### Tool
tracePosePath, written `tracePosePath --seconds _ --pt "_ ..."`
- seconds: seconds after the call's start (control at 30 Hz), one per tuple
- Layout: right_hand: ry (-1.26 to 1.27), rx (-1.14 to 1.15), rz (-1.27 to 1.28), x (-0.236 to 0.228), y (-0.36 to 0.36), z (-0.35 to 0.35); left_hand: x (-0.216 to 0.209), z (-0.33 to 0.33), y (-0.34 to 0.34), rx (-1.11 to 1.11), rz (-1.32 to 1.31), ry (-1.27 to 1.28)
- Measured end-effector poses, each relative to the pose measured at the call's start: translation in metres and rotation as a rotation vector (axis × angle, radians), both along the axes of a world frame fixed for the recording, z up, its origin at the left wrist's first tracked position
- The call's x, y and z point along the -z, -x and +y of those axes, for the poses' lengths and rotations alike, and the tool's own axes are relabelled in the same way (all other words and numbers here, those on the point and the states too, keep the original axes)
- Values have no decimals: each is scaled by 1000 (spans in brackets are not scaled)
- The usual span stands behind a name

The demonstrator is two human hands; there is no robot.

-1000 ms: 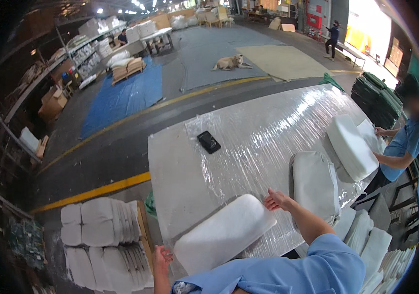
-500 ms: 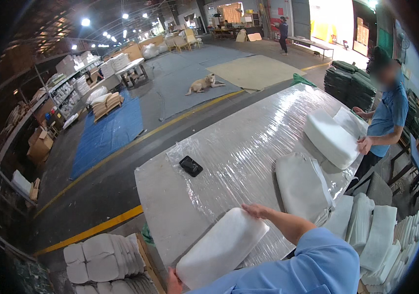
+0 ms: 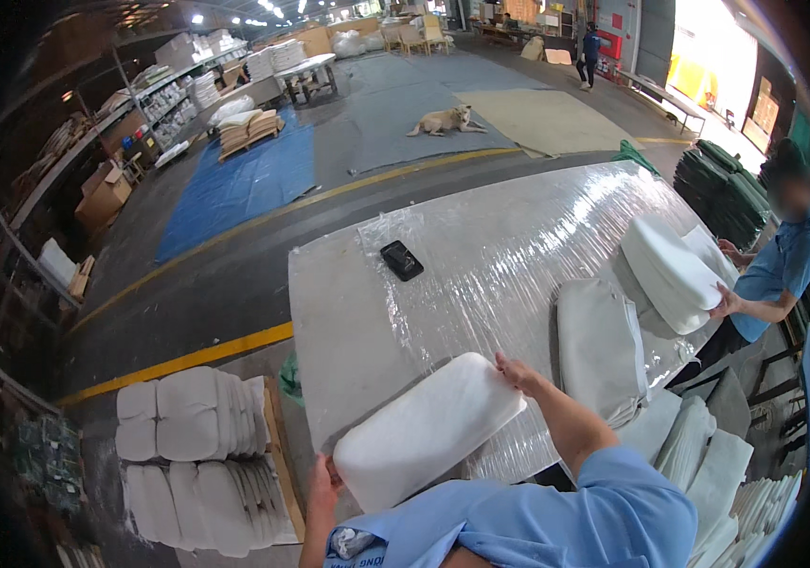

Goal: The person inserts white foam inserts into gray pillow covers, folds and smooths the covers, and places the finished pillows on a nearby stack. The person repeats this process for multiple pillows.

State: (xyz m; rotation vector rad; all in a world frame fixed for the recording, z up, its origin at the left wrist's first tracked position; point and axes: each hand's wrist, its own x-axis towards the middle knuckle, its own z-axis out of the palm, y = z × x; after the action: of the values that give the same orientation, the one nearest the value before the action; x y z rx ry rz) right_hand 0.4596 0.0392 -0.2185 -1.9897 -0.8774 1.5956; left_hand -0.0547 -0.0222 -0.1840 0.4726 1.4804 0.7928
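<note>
A thick white pad with rounded corners [image 3: 428, 431], perhaps a cushion or several layers together, lies slantwise over the near edge of the plastic-wrapped table [image 3: 338, 327]. My left hand [image 3: 325, 475] grips its near left end. At the far right corner, the fingers of my right hand [image 3: 516, 372] are closed on the pad's edge. To the right of it rests a folded pile of off-white sheets [image 3: 599, 346]. Across the table's right end, a co-worker [image 3: 769, 275] in a blue shirt holds a similar white stack [image 3: 672, 276] with both hands.
A black phone [image 3: 401, 260] lies on the table. Left below stands a pallet with stacked white pads [image 3: 187, 417]; more white pieces [image 3: 708, 464] are piled at lower right. Dark green bundles [image 3: 722, 189] stand behind the table. A dog [image 3: 447, 121] lies on a floor sheet beyond.
My view has tilted down and shifted left, showing more of the pallet. Both hands stay on the pad, which lies at nearly the same slant. The co-worker still holds the other stack.
</note>
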Motion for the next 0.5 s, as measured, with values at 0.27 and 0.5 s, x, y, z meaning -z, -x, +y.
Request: tracePosePath --seconds 0.27,0.5 --pt "-32 1 -11 -15 15 -15 -7 2 -7 53 -120 -25" --pt "-335 184 128 -40 25 -60 -29 18 -27 -127 16 -211"
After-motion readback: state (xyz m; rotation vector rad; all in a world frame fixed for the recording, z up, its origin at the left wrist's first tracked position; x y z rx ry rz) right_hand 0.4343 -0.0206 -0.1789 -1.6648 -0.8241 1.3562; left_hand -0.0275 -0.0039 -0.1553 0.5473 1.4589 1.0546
